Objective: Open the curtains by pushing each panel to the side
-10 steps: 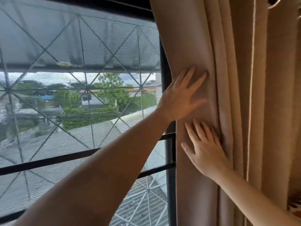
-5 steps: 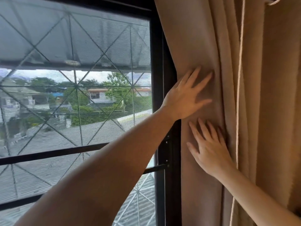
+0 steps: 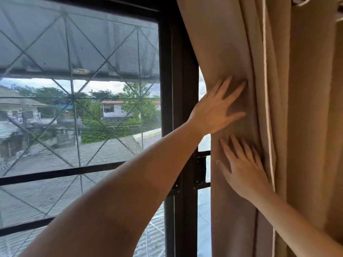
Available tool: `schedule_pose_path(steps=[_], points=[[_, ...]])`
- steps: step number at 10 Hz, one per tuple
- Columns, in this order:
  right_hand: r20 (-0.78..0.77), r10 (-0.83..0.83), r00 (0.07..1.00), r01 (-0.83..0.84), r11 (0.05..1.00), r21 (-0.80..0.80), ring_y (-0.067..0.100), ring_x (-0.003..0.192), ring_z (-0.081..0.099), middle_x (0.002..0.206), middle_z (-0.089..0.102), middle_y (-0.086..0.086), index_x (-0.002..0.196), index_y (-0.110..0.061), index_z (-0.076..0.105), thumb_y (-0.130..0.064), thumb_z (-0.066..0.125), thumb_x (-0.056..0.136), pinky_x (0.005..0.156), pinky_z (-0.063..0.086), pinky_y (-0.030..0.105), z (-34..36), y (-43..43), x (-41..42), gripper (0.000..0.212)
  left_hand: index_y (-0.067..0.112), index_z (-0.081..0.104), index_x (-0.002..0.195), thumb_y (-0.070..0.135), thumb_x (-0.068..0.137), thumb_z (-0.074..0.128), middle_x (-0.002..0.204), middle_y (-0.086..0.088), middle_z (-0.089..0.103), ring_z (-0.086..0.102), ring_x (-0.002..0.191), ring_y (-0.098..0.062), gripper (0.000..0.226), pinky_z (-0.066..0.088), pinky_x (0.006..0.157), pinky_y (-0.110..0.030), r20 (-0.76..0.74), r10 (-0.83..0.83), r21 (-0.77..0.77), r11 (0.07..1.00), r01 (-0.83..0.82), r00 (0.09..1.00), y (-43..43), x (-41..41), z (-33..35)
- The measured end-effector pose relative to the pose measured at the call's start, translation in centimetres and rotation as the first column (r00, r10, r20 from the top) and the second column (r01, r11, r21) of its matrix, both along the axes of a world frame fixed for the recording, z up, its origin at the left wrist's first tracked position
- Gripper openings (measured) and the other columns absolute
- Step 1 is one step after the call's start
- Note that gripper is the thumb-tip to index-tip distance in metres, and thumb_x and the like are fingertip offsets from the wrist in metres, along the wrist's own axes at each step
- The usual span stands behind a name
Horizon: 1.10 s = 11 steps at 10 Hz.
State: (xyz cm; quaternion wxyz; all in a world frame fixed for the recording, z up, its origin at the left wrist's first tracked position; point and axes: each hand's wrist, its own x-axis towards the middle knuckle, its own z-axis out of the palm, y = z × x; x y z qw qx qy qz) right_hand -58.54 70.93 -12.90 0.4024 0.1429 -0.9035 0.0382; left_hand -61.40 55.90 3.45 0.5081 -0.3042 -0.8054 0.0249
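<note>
Since the earlier frame the beige curtain panel (image 3: 232, 43) has bunched further right, exposing more window frame (image 3: 178, 89). The fabric looks soft and light; push flat. Left hand (image 3: 215, 112) and right hand (image 3: 243, 171) press it with spread, flat fingers, gripping nothing.

One curtain panel (image 3: 232, 43), two hands, perhaps one cord (image 3: 267, 108), one window (image 3: 178, 89)
</note>
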Motion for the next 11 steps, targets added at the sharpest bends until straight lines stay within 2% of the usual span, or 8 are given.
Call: schedule_pose_path(steps=[1,2,4,6,8,10,11], points=[[-0.014,0.003,1.0,-0.003,1.0,-0.015,0.039,0.154,0.031,0.17,0.033,0.01,0.165,-0.027,0.028,-0.064,0.03,0.101,0.125,0.02,0.057,0.1,0.7,-0.5,0.074,0.024,0.028,0.173,0.064,0.104,0.056,0.179,-0.019,0.019,0.027,0.163,-0.043,0.084,0.038,0.128,-0.056,0.005,-0.004,0.005,1.0,0.004,1.0,0.7,-0.4,0.1],[-0.017,0.009,1.0,-0.009,1.0,-0.018,0.038,0.155,0.029,0.171,0.03,0.009,0.166,-0.028,0.026,-0.066,0.03,0.101,0.126,0.02,0.058,0.0,1.3,-0.8,0.074,0.024,0.027,0.173,0.064,0.104,0.056,0.18,-0.019,0.018,0.026,0.164,-0.042,0.084,0.036,0.13,-0.055,0.009,-0.008,0.014,1.0,0.008,1.0,1.2,-0.6,0.0],[-0.03,0.025,0.999,-0.026,1.0,-0.014,0.041,0.153,0.034,0.169,0.035,0.011,0.164,-0.026,0.031,-0.065,0.037,0.1,0.123,0.016,0.056,-0.3,0.9,-0.8,0.075,0.025,0.027,0.173,0.065,0.105,0.053,0.181,-0.017,0.017,0.024,0.165,-0.042,0.083,0.038,0.129,-0.057,0.019,0.016,0.013,1.0,-0.016,1.0,0.9,-0.3,-0.2],[-0.02,0.031,0.999,-0.031,1.0,-0.004,0.039,0.153,0.031,0.17,0.032,0.012,0.165,-0.024,0.027,-0.058,0.032,0.1,0.125,0.025,0.06,-0.9,-0.7,0.8,0.073,0.025,0.031,0.172,0.069,0.103,0.044,0.179,-0.018,0.024,0.03,0.163,-0.04,0.083,0.038,0.127,-0.052,-0.009,0.025,-0.006,1.0,-0.025,1.0,-0.8,0.9,-0.4],[0.02,0.035,0.999,-0.035,0.999,-0.03,0.036,0.156,0.026,0.172,0.026,0.009,0.167,-0.028,0.019,-0.061,0.028,0.102,0.125,0.027,0.059,-1.7,-3.7,3.4,0.073,0.031,0.026,0.173,0.066,0.107,0.048,0.181,-0.012,0.018,0.025,0.165,-0.036,0.078,0.036,0.129,-0.055,0.016,0.064,-0.035,0.997,-0.064,0.998,-3.6,3.8,-0.9],[0.02,0.045,0.999,-0.044,0.996,-0.08,0.038,0.153,0.029,0.17,0.032,0.01,0.165,-0.027,0.029,-0.062,0.026,0.102,0.123,0.025,0.06,-2.4,-8.6,6.5,0.072,0.032,0.03,0.172,0.062,0.107,0.052,0.18,-0.013,0.022,0.029,0.163,-0.033,0.075,0.039,0.128,-0.052,0.024,-0.012,-0.033,0.999,0.013,1.0,-9.0,7.8,-0.9],[0.039,0.041,0.998,-0.038,0.996,-0.08,0.036,0.155,0.024,0.173,0.025,0.007,0.167,-0.031,0.019,-0.064,0.022,0.103,0.124,0.021,0.059,-2.6,-11.7,7.9,0.072,0.036,0.026,0.173,0.06,0.106,0.054,0.181,-0.01,0.018,0.029,0.164,-0.033,0.076,0.041,0.127,-0.053,0.049,-0.023,-0.018,1.0,0.024,0.999,-12.0,9.6,-0.6]])
